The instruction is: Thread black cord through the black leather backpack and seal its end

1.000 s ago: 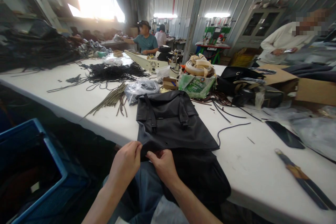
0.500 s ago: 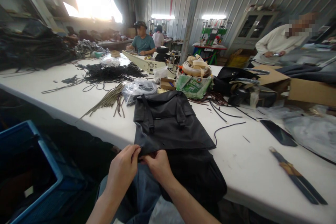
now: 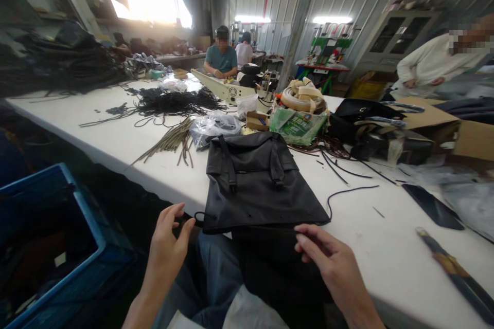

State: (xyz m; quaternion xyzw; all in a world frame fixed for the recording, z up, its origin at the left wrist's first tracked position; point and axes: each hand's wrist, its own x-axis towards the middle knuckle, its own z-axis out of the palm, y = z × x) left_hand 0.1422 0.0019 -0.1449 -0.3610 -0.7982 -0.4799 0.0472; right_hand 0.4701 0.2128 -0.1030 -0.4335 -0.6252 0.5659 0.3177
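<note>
A black leather bag (image 3: 254, 190) lies flat at the near edge of the white table (image 3: 116, 139), its lower part hanging over onto my lap. A thin black cord (image 3: 247, 227) runs along the bag's near edge. My left hand (image 3: 168, 247) is at the bag's left corner with fingers loosely apart, its thumb tip beside a small cord loop (image 3: 198, 216). My right hand (image 3: 328, 262) is at the bag's right corner. Its fingertips are pinched on the cord's other end.
A blue crate (image 3: 88, 226) stands on the floor at my left. On the table lie a pile of black cords (image 3: 173, 103), olive strips (image 3: 170, 141), a plastic bag (image 3: 214, 126), a green packet of coiled strips (image 3: 297, 123) and a cardboard box (image 3: 471, 139). Two people sit at the far end, another at the right.
My hands were pinched together on the middle of the bag's near edge. They have moved apart, the right hand drawing the cord to the right and the left hand opening.
</note>
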